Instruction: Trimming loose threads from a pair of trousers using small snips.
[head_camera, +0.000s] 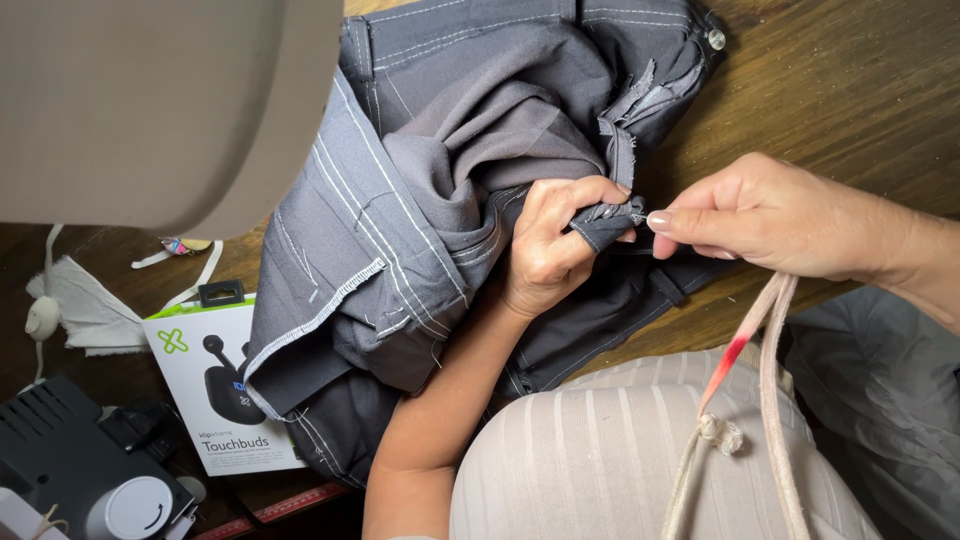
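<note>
Grey trousers (420, 200) with white stitching are bunched on a dark wooden table (850, 80), in front of the person's lap. A frayed edge of the cloth (612, 215) is pinched between thumb and fingers of the left hand (555, 245), whose forearm comes up from under the fabric. The right hand (770, 215) is pressed together at the fingertips just beside that same frayed edge, touching or nearly touching it; whether anything thin is held there cannot be told. A beige cord (765, 340) with a red patch and a knot hangs below the right hand over the striped lap. A metal button (716, 39) is seen at the waistband, top right. A white earbud box (215, 385) lies at left, partly under the trousers. A beige sewing machine body (160, 100) fills the upper left.
</note>
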